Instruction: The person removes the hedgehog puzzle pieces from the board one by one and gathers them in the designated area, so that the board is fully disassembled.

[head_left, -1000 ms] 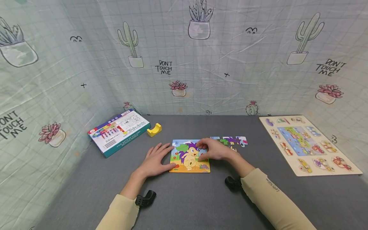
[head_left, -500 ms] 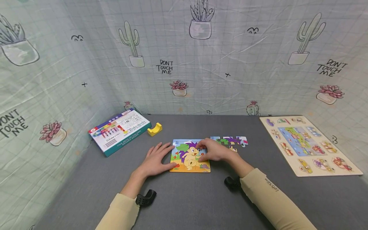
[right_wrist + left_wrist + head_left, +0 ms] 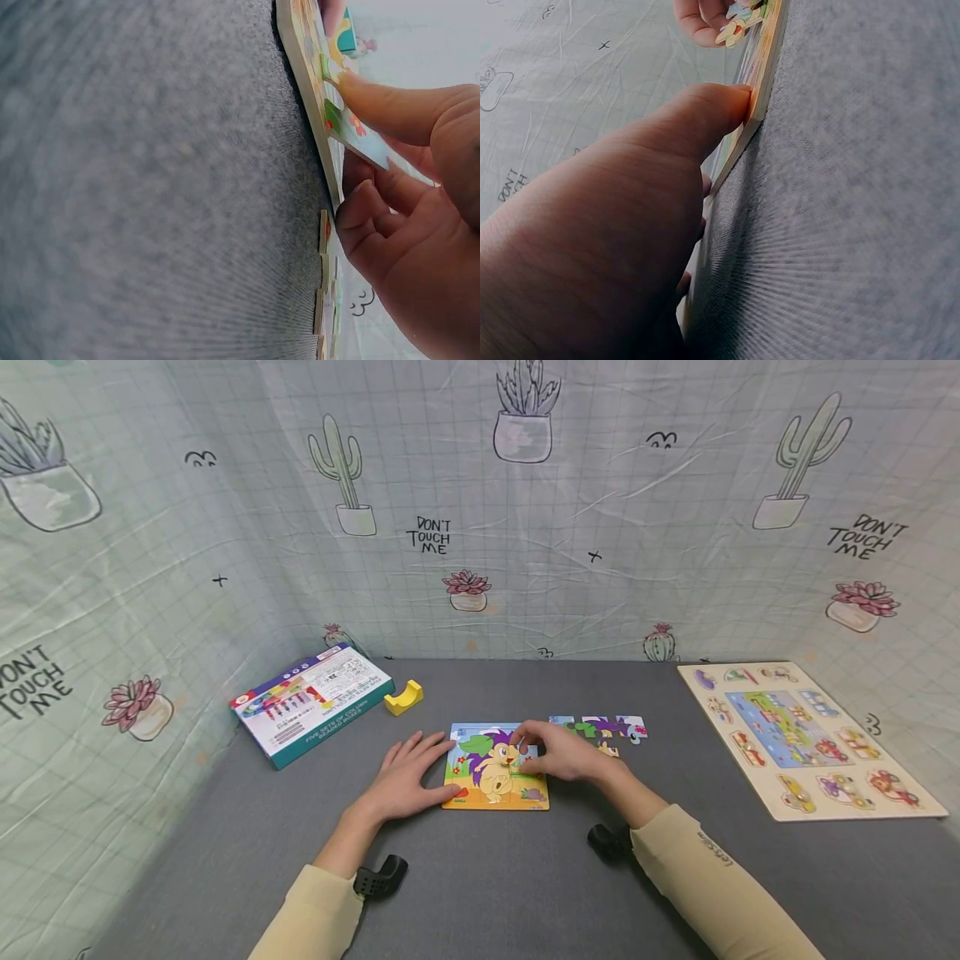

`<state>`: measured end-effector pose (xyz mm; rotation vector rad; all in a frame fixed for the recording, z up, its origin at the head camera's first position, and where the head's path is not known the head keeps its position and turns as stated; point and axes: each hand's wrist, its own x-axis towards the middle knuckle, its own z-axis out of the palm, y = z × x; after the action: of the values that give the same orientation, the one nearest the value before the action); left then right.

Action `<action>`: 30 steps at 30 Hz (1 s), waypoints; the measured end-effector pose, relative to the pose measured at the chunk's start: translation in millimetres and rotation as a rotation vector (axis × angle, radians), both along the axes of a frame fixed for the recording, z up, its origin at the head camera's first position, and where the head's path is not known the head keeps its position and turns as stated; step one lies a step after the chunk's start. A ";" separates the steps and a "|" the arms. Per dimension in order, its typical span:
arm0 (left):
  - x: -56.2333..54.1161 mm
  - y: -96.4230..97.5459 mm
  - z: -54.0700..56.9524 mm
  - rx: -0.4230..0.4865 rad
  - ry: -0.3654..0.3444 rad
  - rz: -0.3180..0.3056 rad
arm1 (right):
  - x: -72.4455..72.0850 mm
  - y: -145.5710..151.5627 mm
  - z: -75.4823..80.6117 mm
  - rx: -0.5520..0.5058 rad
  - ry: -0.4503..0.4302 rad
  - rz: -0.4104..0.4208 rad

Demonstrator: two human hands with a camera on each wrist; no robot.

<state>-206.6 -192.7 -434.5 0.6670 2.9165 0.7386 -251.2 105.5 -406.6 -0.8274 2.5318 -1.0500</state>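
A hedgehog jigsaw puzzle board lies on the grey table in the head view. The left hand rests along its left side, fingers spread and fairly straight, with the thumb pressing the near left corner. Over the board's right part, the right hand pinches a puzzle piece between thumb and fingers. That piece shows a red flower on pale blue and green, and it sits tilted above the board's surface. Several loose puzzle pieces lie just beyond the right hand, partly hidden by it.
A flat teal-sided box lies at the back left, with a yellow curved block beside it. A wooden peg puzzle board lies on the right. Patterned cloth hangs behind the table.
The right hand's fingertips have shifted slightly at the board's right part, with the piece between them. The left hand stays where it was.
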 end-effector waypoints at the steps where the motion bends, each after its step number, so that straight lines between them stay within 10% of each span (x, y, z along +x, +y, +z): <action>1: -0.1 0.0 0.0 -0.001 0.001 -0.001 | 0.5 0.1 0.3 0.005 0.004 -0.009; 30: -0.6 -0.2 -1.1 -0.003 -0.003 -0.004 | 1.3 5.4 -1.7 -0.047 0.030 -0.008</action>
<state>-207.2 -192.9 -435.7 0.6702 2.9124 0.7343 -250.0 111.0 -408.3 -0.8522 2.5458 -1.1118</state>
